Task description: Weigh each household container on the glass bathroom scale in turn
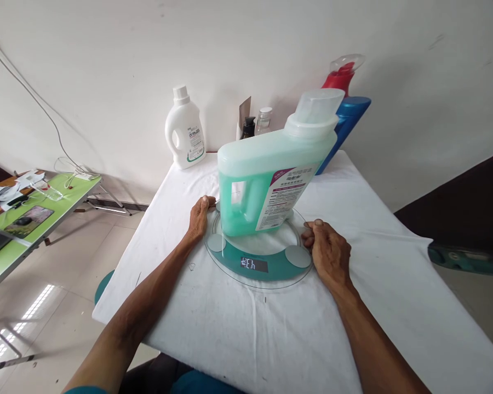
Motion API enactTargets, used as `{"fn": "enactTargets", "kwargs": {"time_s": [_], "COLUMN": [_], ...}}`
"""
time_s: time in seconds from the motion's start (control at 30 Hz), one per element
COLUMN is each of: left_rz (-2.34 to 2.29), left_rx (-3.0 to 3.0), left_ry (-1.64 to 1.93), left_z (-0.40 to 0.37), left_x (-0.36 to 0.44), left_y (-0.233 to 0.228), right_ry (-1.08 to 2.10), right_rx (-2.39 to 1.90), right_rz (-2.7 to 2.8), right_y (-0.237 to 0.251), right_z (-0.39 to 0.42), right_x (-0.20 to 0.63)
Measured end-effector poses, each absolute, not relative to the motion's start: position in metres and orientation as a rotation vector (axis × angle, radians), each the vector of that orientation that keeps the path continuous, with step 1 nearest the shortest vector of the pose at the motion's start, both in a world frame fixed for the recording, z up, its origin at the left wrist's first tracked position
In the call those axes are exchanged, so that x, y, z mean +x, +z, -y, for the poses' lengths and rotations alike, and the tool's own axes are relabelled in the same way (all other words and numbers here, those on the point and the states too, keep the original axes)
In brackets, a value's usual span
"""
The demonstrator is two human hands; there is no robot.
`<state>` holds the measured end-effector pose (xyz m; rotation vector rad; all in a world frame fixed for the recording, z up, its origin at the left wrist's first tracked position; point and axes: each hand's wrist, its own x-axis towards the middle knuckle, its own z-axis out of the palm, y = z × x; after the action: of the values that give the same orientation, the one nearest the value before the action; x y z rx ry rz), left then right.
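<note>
One white-clothed table [213,328], my two forearms [148,298] reaching forward over it, spread apart

One round glass scale [230,256] bears one green bottle [267,164]; one white bottle [189,131] stands behind; my right hand [331,251] pinches the scale's rim, thumb against curled fingers; my left hand [198,219] touches the opposite rim, how far closed I cannot tell; one display [253,265] glows
</note>
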<state>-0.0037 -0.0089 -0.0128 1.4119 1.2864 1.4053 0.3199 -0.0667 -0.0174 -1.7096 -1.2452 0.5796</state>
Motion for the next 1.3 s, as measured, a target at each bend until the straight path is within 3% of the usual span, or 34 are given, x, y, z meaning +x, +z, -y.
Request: {"fn": "enactTargets", "kwargs": {"time_s": [1.3], "left_rz": [-1.338], "left_rx": [1.407], "left_ry": [1.393], "left_z": [0.0098], "left_x": [-0.0023], "left_y": [-0.0093], "right_ry": [0.585], "right_rx": [-1.725], "right_rz": [1.242], "right_y": [-0.0126], "right_z": [0.0687], "right_x": [0.3161]}}
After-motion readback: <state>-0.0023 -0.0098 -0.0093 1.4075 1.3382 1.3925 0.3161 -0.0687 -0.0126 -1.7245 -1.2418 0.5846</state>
